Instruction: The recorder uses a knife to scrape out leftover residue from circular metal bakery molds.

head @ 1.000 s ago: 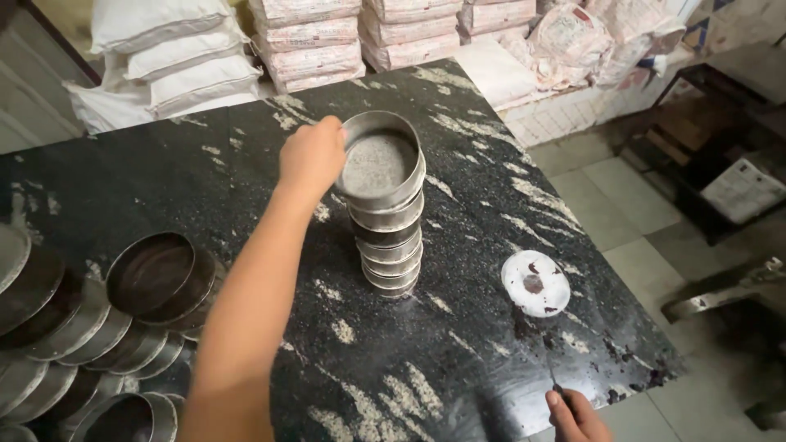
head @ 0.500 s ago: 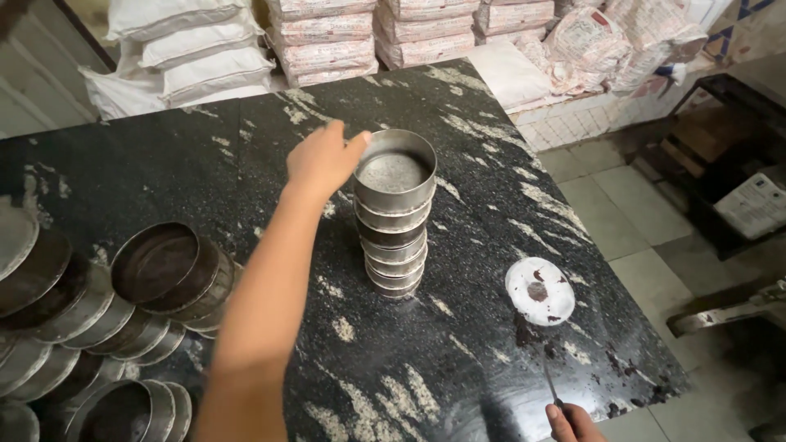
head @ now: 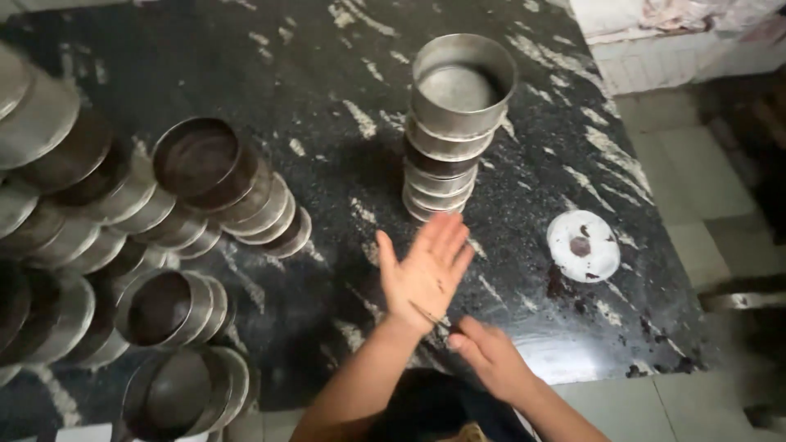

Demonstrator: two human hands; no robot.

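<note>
Small workshop, black stone worktable (head: pixel 311 74), stacked round metal tins (head: pixel 449 139), tiled floor (head: pixel 696 188)

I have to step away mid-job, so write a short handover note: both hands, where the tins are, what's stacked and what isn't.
Left hand: open, palm up, holding nothing, just in front of the upright stack of round metal tins.
Right hand: pinching a thin dark stick-like tool against the left palm.
Done: several tins stacked upright on the black stone table, top one empty.
Left: leaning rows of tins at the table's left side, not on that stack.
A white disc with dark residue lies to the right.
</note>
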